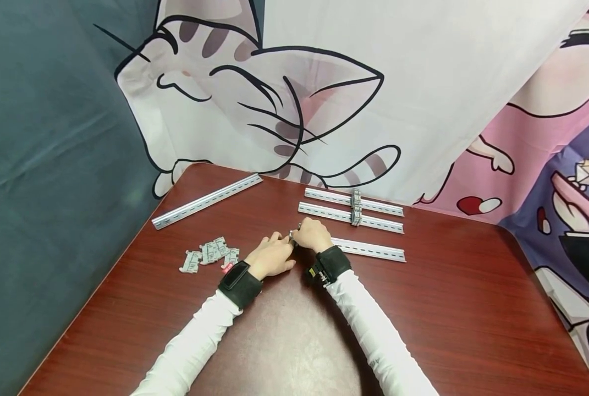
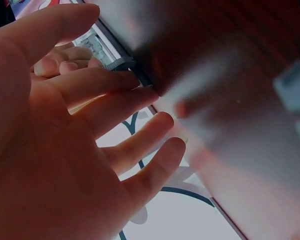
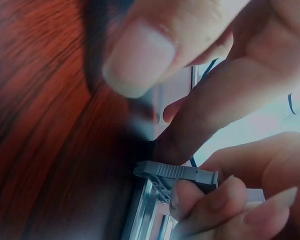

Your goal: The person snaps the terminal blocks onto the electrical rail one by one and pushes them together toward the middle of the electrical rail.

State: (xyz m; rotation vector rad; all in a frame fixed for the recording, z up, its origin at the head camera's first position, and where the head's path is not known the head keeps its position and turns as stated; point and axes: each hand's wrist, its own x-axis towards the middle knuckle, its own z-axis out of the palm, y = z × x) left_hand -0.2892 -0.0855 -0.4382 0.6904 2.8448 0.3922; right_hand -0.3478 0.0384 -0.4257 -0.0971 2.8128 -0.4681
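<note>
My right hand (image 1: 314,235) pinches a small grey terminal block (image 3: 177,172) between curled fingers, at the left end of the nearest slotted metal DIN rail (image 1: 368,249). In the right wrist view the block sits against the end of that rail, though whether it is seated cannot be told. My left hand (image 1: 273,256) lies beside it, fingers stretched out. Its fingertips reach toward the rail end, and one finger seems to touch the block. Left of this hand several loose grey terminal blocks (image 1: 212,251) lie on the table.
Two more rails (image 1: 319,209) lie parallel behind the near one, with grey blocks (image 1: 356,208) mounted across them. Another rail (image 1: 205,202) lies slanted at the back left of the brown table (image 1: 472,308). A cat-printed cloth (image 1: 423,110) hangs behind the table.
</note>
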